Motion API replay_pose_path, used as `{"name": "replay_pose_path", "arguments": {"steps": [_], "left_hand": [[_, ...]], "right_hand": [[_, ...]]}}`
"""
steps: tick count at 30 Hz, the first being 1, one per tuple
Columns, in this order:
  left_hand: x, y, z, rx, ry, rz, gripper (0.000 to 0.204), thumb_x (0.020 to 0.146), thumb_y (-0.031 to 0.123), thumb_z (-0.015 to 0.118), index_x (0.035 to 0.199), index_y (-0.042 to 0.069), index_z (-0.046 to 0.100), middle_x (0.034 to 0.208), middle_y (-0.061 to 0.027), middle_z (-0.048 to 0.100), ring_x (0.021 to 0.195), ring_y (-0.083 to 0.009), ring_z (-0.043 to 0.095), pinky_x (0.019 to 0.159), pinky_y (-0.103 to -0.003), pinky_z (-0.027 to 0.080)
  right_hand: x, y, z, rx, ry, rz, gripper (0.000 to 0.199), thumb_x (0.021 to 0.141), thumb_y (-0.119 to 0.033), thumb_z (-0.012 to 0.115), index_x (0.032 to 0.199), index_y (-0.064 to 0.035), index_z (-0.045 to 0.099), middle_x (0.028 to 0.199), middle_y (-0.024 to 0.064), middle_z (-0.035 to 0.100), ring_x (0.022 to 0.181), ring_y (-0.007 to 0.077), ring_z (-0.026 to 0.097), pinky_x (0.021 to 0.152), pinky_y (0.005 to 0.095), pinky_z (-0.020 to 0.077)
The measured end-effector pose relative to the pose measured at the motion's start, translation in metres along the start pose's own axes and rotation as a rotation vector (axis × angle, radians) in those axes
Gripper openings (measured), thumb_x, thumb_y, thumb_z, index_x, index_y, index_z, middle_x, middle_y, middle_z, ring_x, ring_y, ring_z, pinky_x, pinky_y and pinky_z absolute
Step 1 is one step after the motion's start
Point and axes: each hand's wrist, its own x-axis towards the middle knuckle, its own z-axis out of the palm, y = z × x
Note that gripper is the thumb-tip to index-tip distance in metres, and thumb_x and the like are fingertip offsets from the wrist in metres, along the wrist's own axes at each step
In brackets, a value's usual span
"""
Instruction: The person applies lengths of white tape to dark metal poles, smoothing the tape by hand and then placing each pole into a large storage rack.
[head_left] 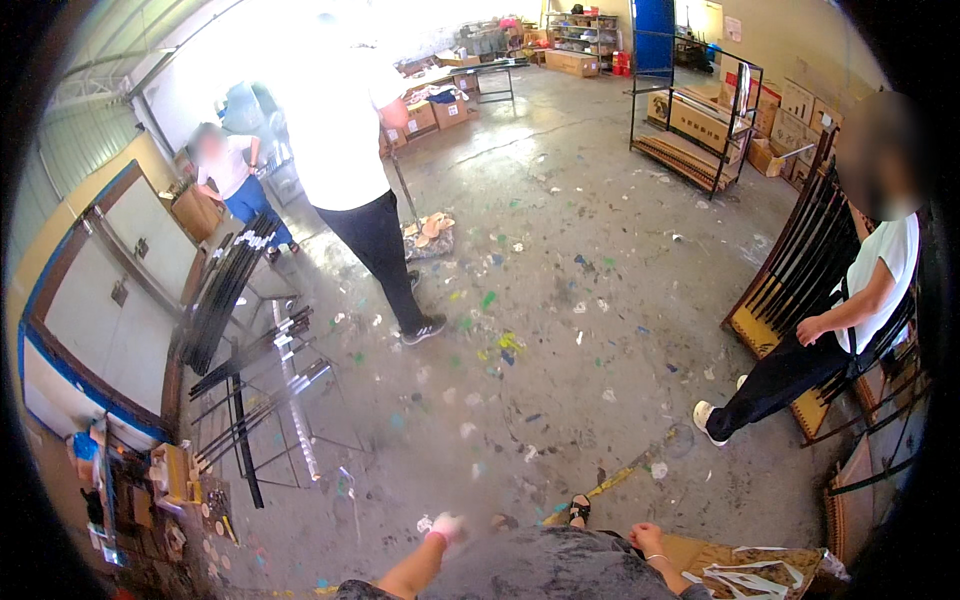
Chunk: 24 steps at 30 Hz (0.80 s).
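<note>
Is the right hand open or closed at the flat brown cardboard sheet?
Cannot tell: right hand rests at the flat brown cardboard sheet's edge, fingers hidden.

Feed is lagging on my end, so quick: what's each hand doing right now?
Left hand: closed around something small and pale; what it is cannot be told.
Right hand: empty, loosely curled beside the cardboard piece; contact cannot be told.

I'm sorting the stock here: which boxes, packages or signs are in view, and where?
Brown cardboard boxes: stacked along the far right wall.
Long flat brown carton: inside the black metal rack.
Brown boxes: far centre, under a table.
Pale sheet: on the far wall.
</note>
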Motion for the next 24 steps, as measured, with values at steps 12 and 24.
{"name": "replay_pose_path", "arguments": {"steps": [12, 24], "left_hand": [[-0.057, 0.048, -0.003, -0.013, 0.015, -0.052, 0.033, 0.085, 0.031, 0.053, 0.098, 0.001, 0.057, 0.077, -0.0099, 0.066, 0.06, -0.0178, 0.063, 0.046, -0.032, 0.048], [-0.045, 0.031, 0.003, -0.004, 0.051, -0.047, 0.035, 0.082, 0.035, 0.054, 0.094, 0.003, 0.061, 0.075, -0.0077, 0.067, 0.06, -0.0157, 0.063, 0.051, -0.03, 0.049]], "right_hand": [[0.003, 0.016, -0.005, -0.01, 0.012, -0.02, 0.013, 0.08, -0.012, 0.059, 0.087, -0.0013, 0.06, 0.069, 0.008, 0.062, 0.057, 0.0173, 0.059, 0.051, 0.0292, 0.0501], [0.017, 0.029, -0.004, -0.005, -0.001, -0.105, 0.012, 0.078, -0.011, 0.059, 0.083, 0.0007, 0.059, 0.065, 0.0093, 0.06, 0.053, 0.018, 0.058, 0.045, 0.0292, 0.0473]]}}
